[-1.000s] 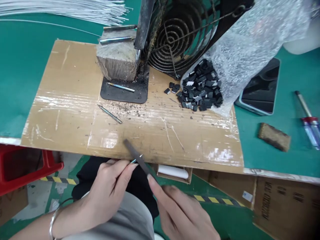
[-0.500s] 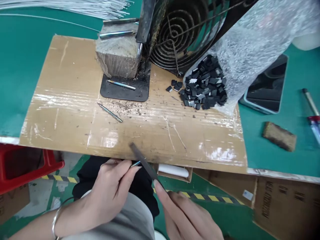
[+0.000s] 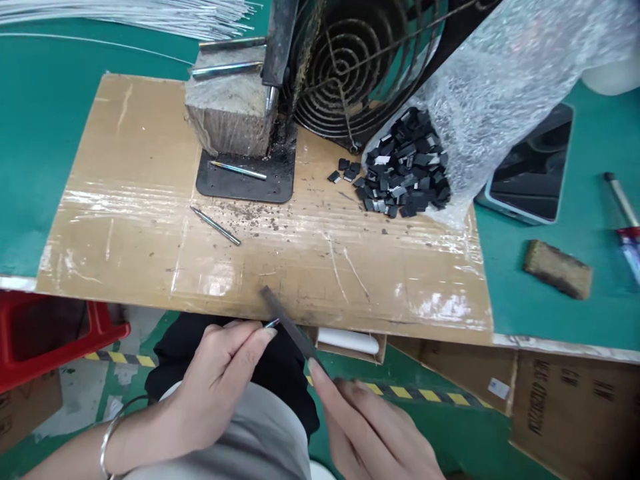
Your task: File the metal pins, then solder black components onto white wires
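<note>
My left hand (image 3: 223, 373), just below the cardboard's front edge, pinches a small metal tip (image 3: 273, 323) between thumb and fingers; only its end shows. My right hand (image 3: 373, 427) is wrapped round a flat dark file (image 3: 290, 327), the thumb lying along it. The file slants up and left, beside the metal tip; whether they touch is hard to tell. One similar metal tip (image 3: 216, 225) lies on the cardboard sheet (image 3: 120, 253), and another (image 3: 238, 170) rests on a black plate (image 3: 245, 188) in front of a grey block (image 3: 230, 127) with a soldering iron (image 3: 280, 47) over it.
A fan (image 3: 345, 67) stands behind the cardboard. Black connectors (image 3: 410, 167) spill from a plastic bag (image 3: 495, 87). To the right lie a phone (image 3: 533, 167), a brown sponge (image 3: 559, 269) and a pen (image 3: 623, 200). White wires (image 3: 190, 17) lie at the back left; a red stool (image 3: 100, 327) is below.
The metal tip in my left hand shows less and is angled slightly differently. The file has shifted a little against it. The whole view has moved slightly.
</note>
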